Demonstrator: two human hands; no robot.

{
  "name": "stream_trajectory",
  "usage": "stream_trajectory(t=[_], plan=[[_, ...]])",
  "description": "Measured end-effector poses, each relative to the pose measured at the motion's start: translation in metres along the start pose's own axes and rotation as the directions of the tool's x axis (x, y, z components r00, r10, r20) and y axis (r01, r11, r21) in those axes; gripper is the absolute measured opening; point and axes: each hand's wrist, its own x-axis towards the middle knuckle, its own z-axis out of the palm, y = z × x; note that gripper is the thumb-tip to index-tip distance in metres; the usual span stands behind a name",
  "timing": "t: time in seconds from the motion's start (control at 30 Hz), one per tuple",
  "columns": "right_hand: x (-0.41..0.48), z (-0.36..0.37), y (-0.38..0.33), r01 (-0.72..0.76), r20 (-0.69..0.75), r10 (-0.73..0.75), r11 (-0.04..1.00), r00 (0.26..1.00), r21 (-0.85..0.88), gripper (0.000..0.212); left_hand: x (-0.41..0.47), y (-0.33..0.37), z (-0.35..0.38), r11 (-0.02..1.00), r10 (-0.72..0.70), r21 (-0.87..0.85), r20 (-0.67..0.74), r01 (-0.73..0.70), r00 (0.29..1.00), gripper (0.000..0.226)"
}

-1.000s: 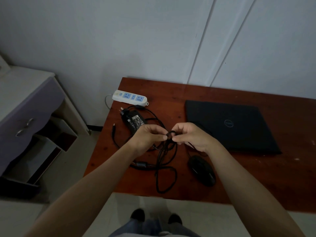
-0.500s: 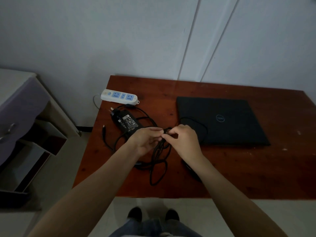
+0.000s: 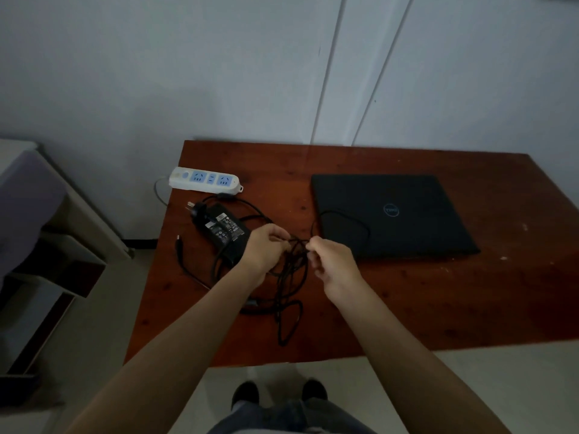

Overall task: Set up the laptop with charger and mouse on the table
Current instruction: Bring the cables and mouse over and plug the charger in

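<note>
Tangled black cables [image 3: 293, 264] are held over the left half of the wooden table [image 3: 438, 302]. The left hand [image 3: 264, 249] and right hand [image 3: 332, 264] each pinch them. 1 cable loop crosses the closed Dell laptop [image 3: 401, 214]. The charger brick [image 3: 224, 228] and the white power strip [image 3: 205, 180] lie beyond the left hand.

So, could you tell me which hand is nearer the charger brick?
Left. The left hand is just beside the charger brick; the right hand is farther off, by the laptop.

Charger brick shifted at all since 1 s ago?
No. The charger brick lies in the same spot on the near side of the power strip, plug end toward it; only the camera view has shifted.
</note>
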Motion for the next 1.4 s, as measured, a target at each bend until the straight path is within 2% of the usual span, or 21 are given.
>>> stream_trajectory(t=[0.1, 0.17, 0.27, 0.33, 0.4, 0.43, 0.5, 0.53, 0.57, 0.63, 0.67, 0.8, 0.87, 0.9, 0.97, 1.03, 1.1, 1.17, 1.3, 1.33, 1.4], plan=[[-0.004, -0.006, 0.002, -0.179, 0.185, 0.135, 0.952, 0.973, 0.247, 0.022, 0.005, -0.003, -0.001, 0.947, 0.128, 0.292, 0.044, -0.135, 0.991, 0.018], [-0.008, -0.016, 0.003, -0.253, 0.313, 0.157, 0.922, 0.937, 0.294, 0.027, 0.009, 0.001, -0.002, 0.852, 0.196, 0.482, 0.065, -0.203, 0.978, 0.018], [-0.006, -0.039, -0.006, -0.186, 0.314, 0.110, 0.956, 0.943, 0.225, 0.040, 0.016, 0.005, -0.011, 0.848, 0.221, 0.489, 0.024, -0.204, 0.975, 0.023], [-0.003, -0.053, -0.013, -0.059, 0.198, 0.054, 0.998, 0.979, 0.018, 0.036, 0.017, 0.008, -0.016, 0.929, 0.166, 0.327, 0.051, -0.173, 0.985, 0.029], [-0.003, -0.065, -0.020, 0.036, 0.116, -0.011, 0.977, 0.993, -0.210, 0.025, 0.012, 0.013, -0.019, 0.992, 0.001, -0.124, 0.148, 0.017, 0.989, 0.033], [-0.004, -0.071, -0.023, 0.079, 0.065, -0.063, 0.953, 0.996, -0.291, 0.020, 0.009, 0.016, -0.022, 0.931, -0.074, -0.336, 0.210, 0.143, 0.975, 0.033], [-0.003, -0.084, -0.032, 0.141, -0.097, -0.178, 0.942, 0.979, -0.305, 0.017, 0.009, 0.016, -0.034, 0.754, -0.156, -0.593, 0.256, 0.283, 0.954, 0.029], [-0.002, -0.090, -0.037, 0.144, -0.170, -0.175, 0.973, 0.970, -0.182, 0.017, 0.011, 0.015, -0.040, 0.678, -0.174, -0.671, 0.249, 0.299, 0.953, 0.027], [-0.003, -0.094, -0.043, 0.124, -0.173, -0.116, 0.992, 0.978, 0.037, 0.017, 0.014, 0.014, -0.044, 0.642, -0.171, -0.711, 0.232, 0.287, 0.957, 0.024], [-0.006, -0.097, -0.053, 0.042, -0.002, -0.046, 0.879, 0.999, 0.475, 0.016, 0.014, 0.014, -0.047, 0.632, -0.146, -0.736, 0.197, 0.244, 0.970, 0.019], [-0.008, -0.096, -0.058, 0.018, 0.075, -0.078, 0.804, 0.994, 0.594, 0.018, 0.015, 0.014, -0.047, 0.627, -0.146, -0.742, 0.185, 0.236, 0.972, 0.017], [-0.030, -0.088, -0.083, -0.007, 0.306, -0.336, 0.663, 0.891, 0.748, 0.069, 0.013, 0.026, -0.047, 0.623, -0.174, -0.748, 0.152, 0.229, 0.973, 0.022], [-0.043, -0.091, -0.101, 0.019, 0.392, -0.477, 0.653, 0.787, 0.757, 0.067, 0.007, 0.029, -0.045, 0.762, -0.196, -0.595, 0.163, 0.255, 0.967, 0.014], [-0.051, -0.092, -0.113, 0.053, 0.421, -0.542, 0.656, 0.727, 0.753, 0.059, 0.005, 0.029, -0.042, 0.868, -0.212, -0.420, 0.168, 0.264, 0.963, 0.010], [-0.066, -0.093, -0.137, 0.261, 0.431, -0.637, 0.707, 0.639, 0.658, 0.036, -0.001, 0.027, -0.033, 0.967, -0.232, -0.057, 0.193, 0.247, 0.953, 0.013], [-0.079, -0.090, -0.157, 0.543, 0.392, -0.680, 0.732, 0.619, 0.412, 0.023, -0.004, 0.030, -0.022, 0.973, -0.232, 0.065, 0.235, 0.223, 0.944, 0.019], [-0.089, -0.087, -0.168, 0.694, 0.378, -0.729, 0.674, 0.571, 0.251, 0.030, -0.004, 0.034, -0.013, 0.972, -0.234, 0.039, 0.269, 0.232, 0.934, 0.024], [-0.099, -0.087, -0.178, 0.752, 0.370, -0.766, 0.622, 0.526, 0.217, 0.036, -0.001, 0.035, -0.006, 0.955, -0.262, -0.058, 0.301, 0.292, 0.917, 0.034], [-0.099, -0.099, -0.195, 0.827, 0.280, -0.812, 0.554, 0.511, 0.095, 0.040, 0.007, 0.030, -0.004, 0.827, -0.303, -0.289, 0.492, 0.482, 0.816, 0.049], [-0.093, -0.105, -0.199, 0.842, 0.237, -0.819, 0.540, 0.523, 0.007, 0.041, 0.007, 0.028, -0.005, 0.800, -0.306, -0.325, 0.503, 0.505, 0.808, 0.050], [-0.077, -0.125, -0.209, 0.809, 0.092, -0.831, 0.500, 0.548, -0.309, 0.041, 0.008, 0.024, -0.011, 0.761, -0.341, -0.371, 0.468, 0.531, 0.815, 0.041]])
